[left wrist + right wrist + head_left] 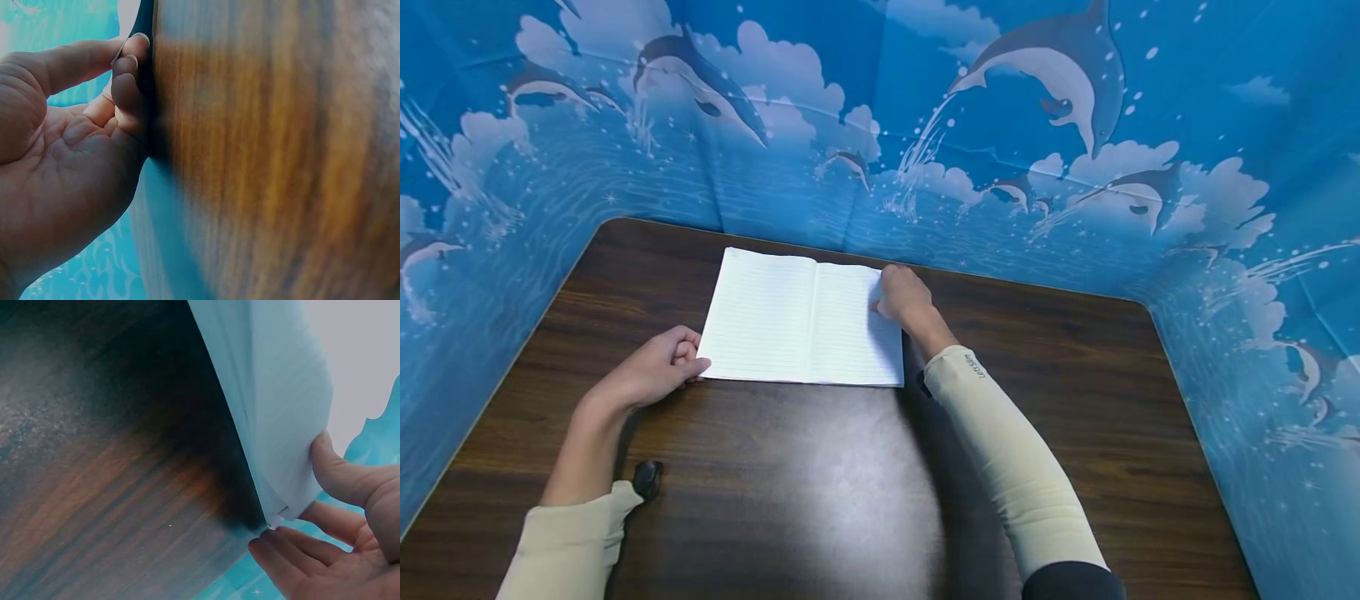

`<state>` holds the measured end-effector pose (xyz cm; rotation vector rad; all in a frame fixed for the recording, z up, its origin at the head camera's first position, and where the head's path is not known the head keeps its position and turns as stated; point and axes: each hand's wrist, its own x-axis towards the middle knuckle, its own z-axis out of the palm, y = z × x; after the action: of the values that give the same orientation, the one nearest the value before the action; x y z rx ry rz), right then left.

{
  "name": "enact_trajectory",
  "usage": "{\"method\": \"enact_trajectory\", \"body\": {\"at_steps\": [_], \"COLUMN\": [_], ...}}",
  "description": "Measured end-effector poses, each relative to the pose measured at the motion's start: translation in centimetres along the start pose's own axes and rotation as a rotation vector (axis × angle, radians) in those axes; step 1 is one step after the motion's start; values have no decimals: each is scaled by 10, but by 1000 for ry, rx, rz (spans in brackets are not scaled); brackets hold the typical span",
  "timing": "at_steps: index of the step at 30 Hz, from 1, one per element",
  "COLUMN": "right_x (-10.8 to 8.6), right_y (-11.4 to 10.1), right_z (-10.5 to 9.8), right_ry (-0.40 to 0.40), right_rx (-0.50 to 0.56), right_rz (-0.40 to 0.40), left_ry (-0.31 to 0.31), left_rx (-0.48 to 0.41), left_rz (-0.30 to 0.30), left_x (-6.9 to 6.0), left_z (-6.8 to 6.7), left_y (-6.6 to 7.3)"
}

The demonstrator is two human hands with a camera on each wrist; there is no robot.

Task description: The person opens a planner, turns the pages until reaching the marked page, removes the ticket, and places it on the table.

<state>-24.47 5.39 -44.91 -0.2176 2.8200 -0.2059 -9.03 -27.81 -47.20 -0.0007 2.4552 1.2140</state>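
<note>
An open notebook (pixel 763 321) with blank lined pages lies near the far edge of the table. My left hand (pixel 655 367) pinches its near left corner, thumb on top and the other fingers curled at the edge. In the left wrist view, the thumb and fingertips of the left hand (pixel 69 144) meet at a thin bit of paper. At the far right corner, my right hand (pixel 906 296) holds the right-hand pages. Seen from the right wrist, the thumb presses on the curving page (pixel 287 412) and the other fingers lie at and behind the edge.
The dark wood-grain table (pixel 1060 392) has rounded far corners. A blue curtain (pixel 820 100) printed with dolphins and clouds surrounds its back and sides. Both forearms wear pale sleeves, and a dark device (pixel 647 480) sits at the left wrist.
</note>
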Motion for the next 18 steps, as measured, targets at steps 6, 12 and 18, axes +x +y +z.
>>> {"method": "enact_trajectory", "body": {"at_steps": [6,12,18], "right_x": [-2,-7,-7], "right_y": [-2,2,10], "right_z": [1,-1,-8], "right_ry": [47,80,52], "right_rx": [-22,90,234], "right_rz": [-24,-57,-8], "left_ry": [-1,-1,2], "left_rx": [-1,10,6], "left_rz": [-11,1,-11], "left_x": [-1,-2,-2], "left_z": [-1,0,0], "left_y": [1,1,1]}}
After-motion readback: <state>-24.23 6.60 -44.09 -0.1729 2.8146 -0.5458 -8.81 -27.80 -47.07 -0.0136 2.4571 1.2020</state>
